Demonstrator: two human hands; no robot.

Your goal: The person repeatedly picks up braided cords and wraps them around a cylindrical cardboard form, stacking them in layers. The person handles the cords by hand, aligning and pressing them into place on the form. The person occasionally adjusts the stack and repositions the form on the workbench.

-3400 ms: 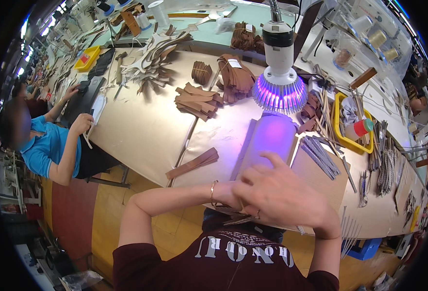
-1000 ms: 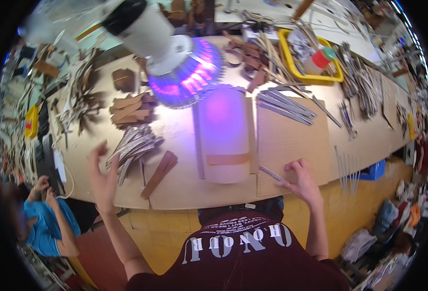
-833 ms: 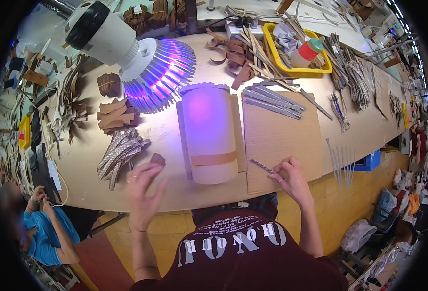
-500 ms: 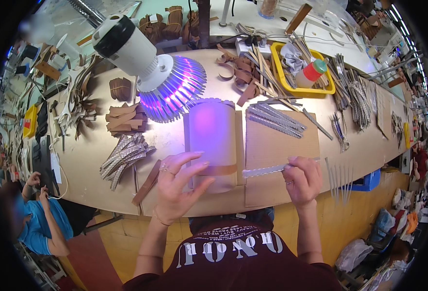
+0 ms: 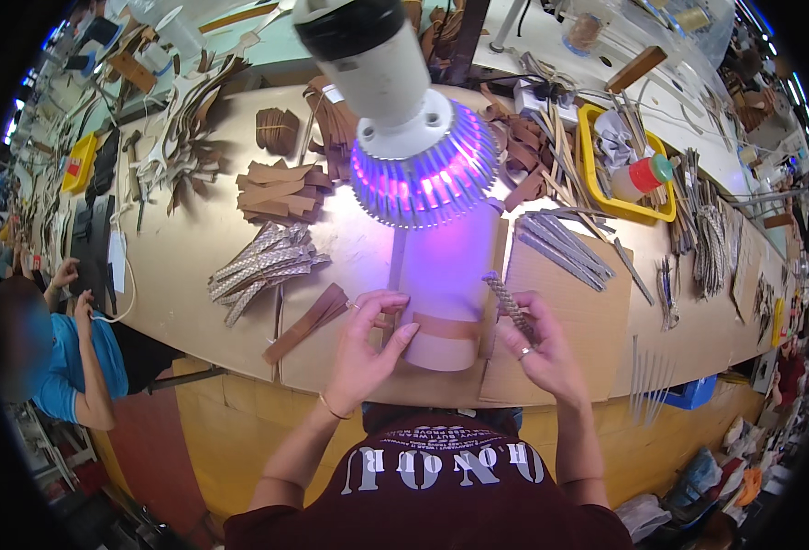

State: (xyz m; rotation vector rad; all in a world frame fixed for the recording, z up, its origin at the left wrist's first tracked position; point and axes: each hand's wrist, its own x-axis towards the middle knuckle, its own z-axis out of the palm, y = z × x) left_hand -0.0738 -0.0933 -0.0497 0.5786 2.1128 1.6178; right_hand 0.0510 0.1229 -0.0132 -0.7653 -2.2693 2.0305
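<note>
A tan cylinder [image 5: 441,266] lies lengthwise under the lit lamp, with a brown strip [image 5: 447,327] across its near part. My left hand [image 5: 365,353] is at the cylinder's left side, thumb and forefinger apart, the thumb tip by the strip's left end. It appears to hold nothing. To the right of the cylinder, my right hand [image 5: 544,353] pinches a short braided strip [image 5: 505,302], its free end pointing up and away from me. The lamp [image 5: 423,165], with a finned metal head, casts purple light on the cylinder and partly hides its far end.
Left of the cylinder lie brown strips [image 5: 308,323], woven strips [image 5: 267,266] and brown pieces [image 5: 285,191]. Grey braided strips [image 5: 565,247] rest on cardboard [image 5: 560,344] at the right. Behind stands a yellow tray [image 5: 610,200] with a bottle [image 5: 641,178]. A person in blue [image 5: 83,362] sits at far left.
The view has shifted. My right hand has come closer to the cylinder, turning the braided strip from level to upward-pointing. My left hand has drawn back from over the cylinder to its left side.
</note>
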